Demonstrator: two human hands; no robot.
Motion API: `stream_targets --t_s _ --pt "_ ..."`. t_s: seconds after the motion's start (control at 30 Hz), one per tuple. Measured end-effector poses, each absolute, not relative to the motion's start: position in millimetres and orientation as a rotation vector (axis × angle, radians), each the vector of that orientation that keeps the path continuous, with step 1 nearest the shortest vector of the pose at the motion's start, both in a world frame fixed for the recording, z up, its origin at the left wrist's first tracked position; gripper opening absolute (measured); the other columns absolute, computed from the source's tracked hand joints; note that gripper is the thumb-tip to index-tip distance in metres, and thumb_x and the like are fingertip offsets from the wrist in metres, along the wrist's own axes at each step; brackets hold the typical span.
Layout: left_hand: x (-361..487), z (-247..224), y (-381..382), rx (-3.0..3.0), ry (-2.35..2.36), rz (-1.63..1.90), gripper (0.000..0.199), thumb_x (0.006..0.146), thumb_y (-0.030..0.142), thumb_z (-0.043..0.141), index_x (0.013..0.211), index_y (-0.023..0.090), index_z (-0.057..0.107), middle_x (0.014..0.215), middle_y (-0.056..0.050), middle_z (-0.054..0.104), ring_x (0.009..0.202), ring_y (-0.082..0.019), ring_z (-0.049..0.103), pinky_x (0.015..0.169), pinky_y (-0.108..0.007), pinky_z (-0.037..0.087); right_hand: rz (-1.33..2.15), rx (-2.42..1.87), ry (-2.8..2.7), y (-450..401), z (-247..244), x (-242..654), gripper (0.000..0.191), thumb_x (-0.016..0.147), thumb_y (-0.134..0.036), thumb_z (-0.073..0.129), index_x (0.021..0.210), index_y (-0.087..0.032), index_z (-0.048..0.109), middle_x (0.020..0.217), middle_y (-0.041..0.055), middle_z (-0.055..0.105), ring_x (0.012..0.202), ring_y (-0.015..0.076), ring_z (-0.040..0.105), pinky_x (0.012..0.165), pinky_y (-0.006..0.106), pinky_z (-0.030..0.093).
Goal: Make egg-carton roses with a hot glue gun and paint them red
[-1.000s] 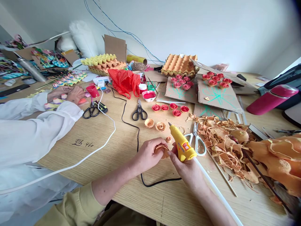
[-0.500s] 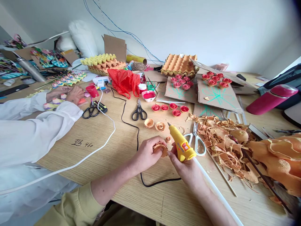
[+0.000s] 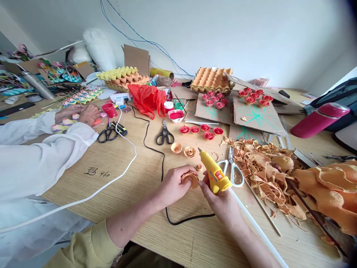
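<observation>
My left hand (image 3: 175, 186) pinches a small orange cardboard cup (image 3: 192, 180) over the wooden table. Close on its right, my right hand (image 3: 220, 199) is wrapped round a yellow glue gun (image 3: 213, 167), its nozzle pointing up and away; the thumb and a fingertip are near the cup's edge. Just beyond the hands lie a tiny rolled bud (image 3: 199, 168), an orange cup (image 3: 176, 147) and an orange rose (image 3: 190, 151). White-handled scissors (image 3: 232, 169) rest right of the glue gun.
Orange scraps (image 3: 267, 178) are heaped at the right, beside a pink bottle (image 3: 319, 119). Black scissors (image 3: 164, 134), red roses (image 3: 209, 135) and a red paint dish (image 3: 176, 115) stand further back. Another person's hands (image 3: 89, 113) work at the left. Cords cross the table.
The view has shifted very slightly. Both hands keep nearly the same pose, with the cup and the glue gun still held.
</observation>
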State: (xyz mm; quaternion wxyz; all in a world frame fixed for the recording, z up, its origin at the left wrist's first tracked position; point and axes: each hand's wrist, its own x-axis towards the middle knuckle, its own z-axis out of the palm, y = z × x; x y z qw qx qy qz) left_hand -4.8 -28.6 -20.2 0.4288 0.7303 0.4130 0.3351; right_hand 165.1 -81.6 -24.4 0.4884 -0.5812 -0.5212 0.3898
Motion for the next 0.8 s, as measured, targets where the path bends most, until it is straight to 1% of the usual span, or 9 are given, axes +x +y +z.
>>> stream_targets --t_s 0.07,0.17,0.27,0.37,0.53,0.6,0.67,0.73,0.8 --pt "-7.2 -19.9 -27.0 1.850 1.113 0.794 0.030 0.082 0.001 0.049 0.099 0.019 0.067 0.090 0.001 0.074 0.081 -0.014 0.069 0.073 -0.022 0.051 0.985 -1.418 -1.220 -81.3 -18.4 166.2 0.034 0.083 -0.051 0.073 0.093 -0.021 0.063 0.075 0.0007 0.063 0.062 0.0172 0.057 0.059 0.032 0.050" --pt "-10.6 -19.6 -24.7 1.927 1.226 0.720 0.026 0.084 0.004 0.050 0.097 0.020 0.065 0.082 0.002 0.070 0.073 -0.014 0.065 0.068 -0.023 0.048 1.113 -1.359 -1.119 -80.3 -11.6 168.5 0.046 0.080 -0.060 0.074 0.099 -0.021 0.061 0.072 -0.0023 0.058 0.056 0.0145 0.052 0.052 0.030 0.045" --pt "-12.7 -20.6 -22.6 2.077 1.242 0.683 0.024 0.085 0.003 0.049 0.092 0.020 0.065 0.089 0.000 0.069 0.083 -0.017 0.067 0.076 -0.026 0.050 1.252 -1.263 -1.058 -79.6 -9.2 171.9 0.051 0.080 -0.066 0.074 0.099 -0.021 0.059 0.073 -0.0034 0.056 0.057 0.0132 0.052 0.054 0.028 0.046" --pt "-13.7 -24.0 -20.0 2.185 1.267 0.652 0.023 0.086 0.004 0.050 0.092 0.021 0.065 0.098 -0.003 0.069 0.094 -0.020 0.068 0.085 -0.031 0.051 1.380 -1.169 -1.023 -79.8 -10.6 175.3 0.048 0.083 -0.064 0.074 0.098 -0.021 0.059 0.072 -0.0034 0.057 0.059 0.0132 0.054 0.058 0.028 0.046" --pt "-15.0 -33.3 -13.8 2.230 1.315 0.637 0.023 0.085 0.004 0.053 0.098 0.022 0.061 0.100 -0.003 0.072 0.101 -0.024 0.067 0.093 -0.038 0.051 1.493 -1.068 -0.987 -79.9 -12.1 177.9 0.048 0.085 -0.065 0.070 0.101 -0.021 0.063 0.068 -0.0032 0.058 0.054 0.0126 0.051 0.055 0.028 0.037" --pt "-15.9 -34.9 -12.1 2.240 1.336 0.665 0.023 0.086 0.005 0.054 0.100 0.022 0.062 0.102 -0.004 0.072 0.101 -0.024 0.066 0.094 -0.039 0.051 1.513 -1.047 -0.997 -79.7 -11.6 178.4 0.048 0.085 -0.066 0.070 0.098 -0.020 0.063 0.065 -0.0033 0.056 0.053 0.0128 0.049 0.053 0.028 0.035" --pt "-17.1 -33.3 -11.8 2.255 1.344 0.738 0.026 0.087 0.007 0.057 0.107 0.022 0.062 0.108 -0.005 0.071 0.105 -0.025 0.065 0.095 -0.041 0.052 1.527 -1.023 -1.011 -79.8 -11.6 179.1 0.047 0.084 -0.065 0.070 0.097 -0.021 0.063 0.064 -0.0034 0.056 0.052 0.0127 0.047 0.052 0.027 0.035" --pt "-18.2 -28.0 -13.2 2.279 1.331 0.864 0.029 0.088 0.008 0.059 0.113 0.022 0.063 0.113 -0.007 0.069 0.111 -0.027 0.062 0.098 -0.043 0.051 1.531 -0.993 -1.031 -80.2 -13.0 180.1 0.046 0.085 -0.064 0.071 0.096 -0.021 0.062 0.064 -0.0038 0.055 0.050 0.0119 0.045 0.050 0.026 0.033" --pt "-18.8 -19.8 -16.8 2.298 1.294 1.021 0.026 0.090 0.010 0.059 0.113 0.022 0.065 0.113 -0.008 0.067 0.113 -0.027 0.061 0.100 -0.043 0.050 1.529 -0.962 -1.072 -81.3 -15.5 181.2 0.044 0.088 -0.064 0.068 0.096 -0.021 0.062 0.062 -0.0045 0.054 0.049 0.0112 0.043 0.049 0.026 0.032"
